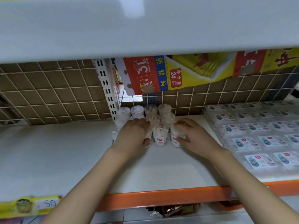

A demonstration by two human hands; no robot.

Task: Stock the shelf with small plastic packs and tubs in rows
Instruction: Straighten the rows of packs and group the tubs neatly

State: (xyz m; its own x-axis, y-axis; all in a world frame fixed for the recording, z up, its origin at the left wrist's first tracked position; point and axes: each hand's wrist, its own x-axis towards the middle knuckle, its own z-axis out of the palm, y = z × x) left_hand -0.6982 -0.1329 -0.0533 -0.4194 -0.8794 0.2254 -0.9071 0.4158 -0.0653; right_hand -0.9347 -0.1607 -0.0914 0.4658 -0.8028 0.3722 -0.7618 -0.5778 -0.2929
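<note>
Both hands grip clear tubs on the shelf [161,167]: left hand [131,136] one tub [148,139], right hand [192,136] another tub [176,137].

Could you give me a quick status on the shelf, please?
Left hand and right hand each grip a front tub. Tubs clustered in rows at shelf back. Flat packs alongside, nothing blocking.

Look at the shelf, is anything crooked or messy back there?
Yes. The red and yellow cardboard box behind the wire grid hangs tilted, with its printing upside down. The clear tubs stand upright, and the flat packs lie in neat rows.
</note>
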